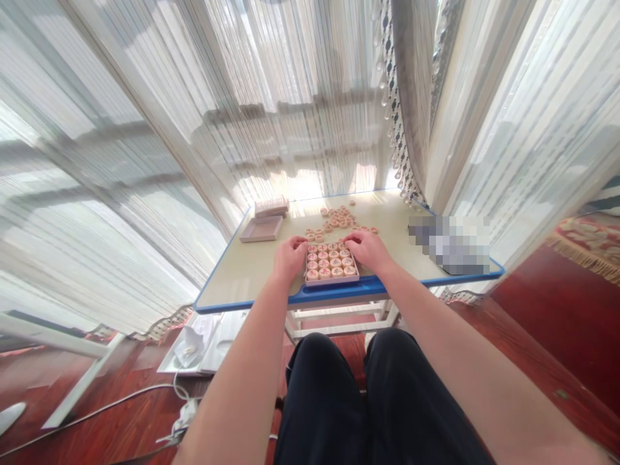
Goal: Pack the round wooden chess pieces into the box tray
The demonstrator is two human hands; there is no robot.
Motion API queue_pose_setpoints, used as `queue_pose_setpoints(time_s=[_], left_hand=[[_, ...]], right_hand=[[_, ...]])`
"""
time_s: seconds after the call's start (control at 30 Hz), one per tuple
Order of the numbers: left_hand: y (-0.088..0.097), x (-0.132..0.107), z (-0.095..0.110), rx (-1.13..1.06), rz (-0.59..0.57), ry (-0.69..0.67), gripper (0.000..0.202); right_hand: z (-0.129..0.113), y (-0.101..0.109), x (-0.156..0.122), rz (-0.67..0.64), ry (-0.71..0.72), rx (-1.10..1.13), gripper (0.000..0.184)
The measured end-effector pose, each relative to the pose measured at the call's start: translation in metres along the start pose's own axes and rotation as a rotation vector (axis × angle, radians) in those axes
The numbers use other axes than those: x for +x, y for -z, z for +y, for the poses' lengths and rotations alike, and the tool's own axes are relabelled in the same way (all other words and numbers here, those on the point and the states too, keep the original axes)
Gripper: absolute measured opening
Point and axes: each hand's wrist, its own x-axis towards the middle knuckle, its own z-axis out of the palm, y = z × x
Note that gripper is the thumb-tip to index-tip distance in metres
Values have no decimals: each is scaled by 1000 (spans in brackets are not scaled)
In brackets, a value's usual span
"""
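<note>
Rows of round wooden Chinese chess pieces (323,263), marked with red and dark characters, fill a shallow open box (334,281) at the table's near edge. My left hand (290,255) is closed at the box's far left corner, thumb and fingertips against its side. At the far right corner, my right hand (367,250) has its fingers bent together over the last row; what is between the fingertips is hidden. Beyond the box, loose Chinese chess pieces (339,218) lie scattered, a few close to my hands.
The blue-edged table (223,284) carries an empty box lid or tray (261,229) and a pinkish box (271,205) at far left. A blurred dark item (448,248) lies at right. Curtains (290,129) hang behind. White cables (181,413) run along the floor at left.
</note>
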Motion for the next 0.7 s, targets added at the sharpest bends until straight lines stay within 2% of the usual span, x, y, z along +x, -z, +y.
queue_pose_setpoints(time_s=[0.47, 0.7], left_hand=[[0, -1, 0, 8, -6, -9, 26], [-1, 2, -8, -66, -9, 21, 34]], right_hand=[[-2, 2, -1, -11, -22, 12, 19], [-3, 6, -3, 27, -75, 38, 18]])
